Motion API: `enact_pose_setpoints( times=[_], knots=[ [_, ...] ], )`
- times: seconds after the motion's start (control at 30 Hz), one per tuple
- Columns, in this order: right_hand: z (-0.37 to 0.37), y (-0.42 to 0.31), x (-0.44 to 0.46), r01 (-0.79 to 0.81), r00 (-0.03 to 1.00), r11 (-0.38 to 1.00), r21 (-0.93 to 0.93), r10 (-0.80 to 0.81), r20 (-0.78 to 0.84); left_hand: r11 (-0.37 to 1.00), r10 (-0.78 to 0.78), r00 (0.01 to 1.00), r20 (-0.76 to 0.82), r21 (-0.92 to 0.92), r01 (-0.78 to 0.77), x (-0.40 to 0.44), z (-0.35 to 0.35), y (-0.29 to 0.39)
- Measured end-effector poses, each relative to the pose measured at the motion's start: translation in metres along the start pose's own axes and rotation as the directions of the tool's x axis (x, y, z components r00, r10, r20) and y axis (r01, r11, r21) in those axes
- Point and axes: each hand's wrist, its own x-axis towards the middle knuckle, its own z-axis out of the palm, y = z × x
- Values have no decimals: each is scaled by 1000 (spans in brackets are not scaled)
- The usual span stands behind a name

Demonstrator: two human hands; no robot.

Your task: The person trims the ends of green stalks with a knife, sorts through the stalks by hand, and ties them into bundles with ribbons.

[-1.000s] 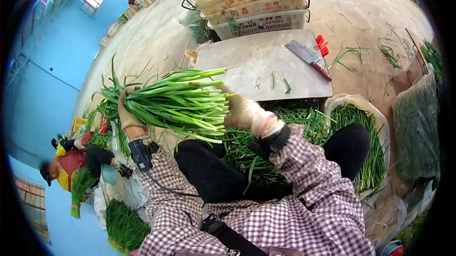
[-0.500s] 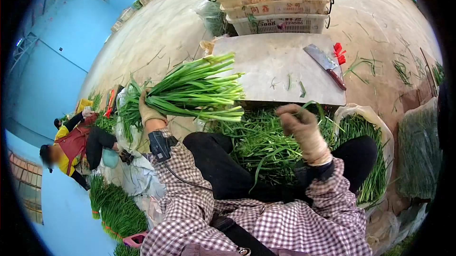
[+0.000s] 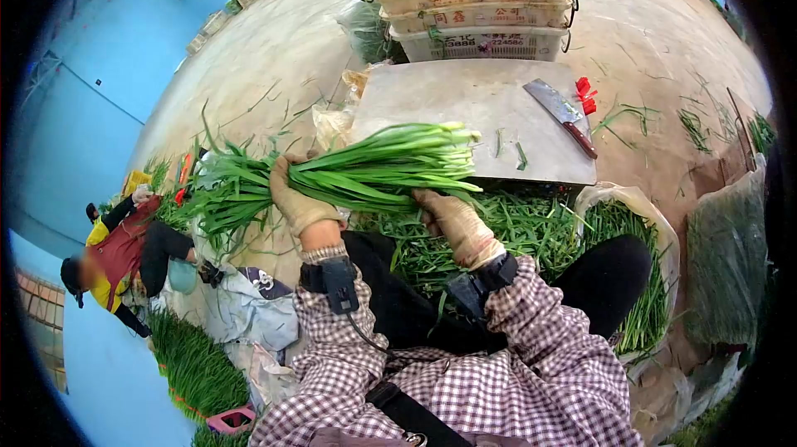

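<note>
Low bench. Behind it, stacked crates printed "公司", "224586". Over its near-left corner, green bunch, clasped by left grip; right grip curled at lower edge, can't tell if holding. On its right side, cleaver.

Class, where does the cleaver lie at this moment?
In the head view, the cleaver lies at the right end of the pale board, beside the red strips.

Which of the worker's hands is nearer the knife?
The right hand, by the pale stem ends of the greens; the left hand holds them farther from the knife.
</note>
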Motion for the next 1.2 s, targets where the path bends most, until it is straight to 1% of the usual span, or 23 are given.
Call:
enact_pose_setpoints(
  times=[0.03,0.13,0.17,0.2,0.23,0.33,0.4,0.43,0.47,0.53,0.63,0.67,0.77,0.8,0.83,0.87,0.9,0.93,1.0,1.03,1.1,1.13,1.2],
  knots=[
    [-5,5,2,41,999,998,43,-41,2,1000,6,1000,12,23,-6,-2,2,-3],
    [-36,12,-25,131,990,982,134,-136,31,999,-41,993,-111,4,42,-1,1,3],
    [-51,28,-26,234,971,939,253,-237,-20,999,-51,988,-143,4,52,2,-1,7],
    [-69,31,-37,279,951,861,426,-310,4,998,-59,991,-123,1,60,11,-14,5],
    [-85,39,-42,326,914,743,584,-405,5,998,-58,987,-150,-4,58,17,-20,6],
    [-97,29,-42,489,823,751,445,-565,49,999,-45,964,-262,-17,43,24,-26,7],
    [-68,-2,-59,337,933,938,78,-344,108,999,-42,955,-293,-2,43,25,-30,2],
    [-48,-17,-66,233,970,966,-115,-222,98,999,-43,951,-307,6,47,26,-30,-1],
    [-37,-14,-60,215,972,971,-102,-203,118,998,-63,969,-239,-8,63,21,-31,-3],
    [-23,3,-37,178,976,984,-20,-174,128,996,-85,971,-222,0,87,10,-24,-6],
    [-6,9,-12,105,991,970,218,-120,55,992,-123,968,-217,-1,125,-2,-18,-11],
    [1,2,-8,151,985,915,374,-173,25,992,-121,968,-221,6,125,-9,-15,-14],
    [18,-9,8,108,981,992,66,-118,153,987,-157,965,-209,8,162,-14,-18,-24],
    [21,-5,13,246,935,949,-199,-177,308,984,-172,964,-200,19,180,-12,-19,-21],
    [22,-5,11,42,952,978,-205,23,305,981,-183,964,-191,34,193,-11,-21,-17],
    [14,4,8,168,977,919,-357,-107,184,976,-146,962,-230,126,178,-11,-23,-9],
    [-6,20,7,262,963,816,-515,-254,88,976,-196,957,-214,51,212,7,-49,-7],
    [-47,61,30,378,907,796,-473,-421,16,980,-178,960,-216,47,192,9,-57,-1],
    [-106,92,37,276,891,911,-306,-362,-274,971,-189,949,-252,97,219,19,-85,16],
    [-112,75,23,69,887,990,-126,-119,-447,976,-148,954,-262,117,184,25,-98,20],
    [-106,57,5,129,937,992,-4,-123,-326,979,-74,956,-282,161,123,27,-117,27],
    [-96,50,0,249,938,968,-43,-252,-236,961,-112,917,-382,195,198,1,-92,34],
    [-75,24,-17,306,949,946,-110,-312,-50,954,-163,934,-318,191,232,1,-115,39]
  ],
)
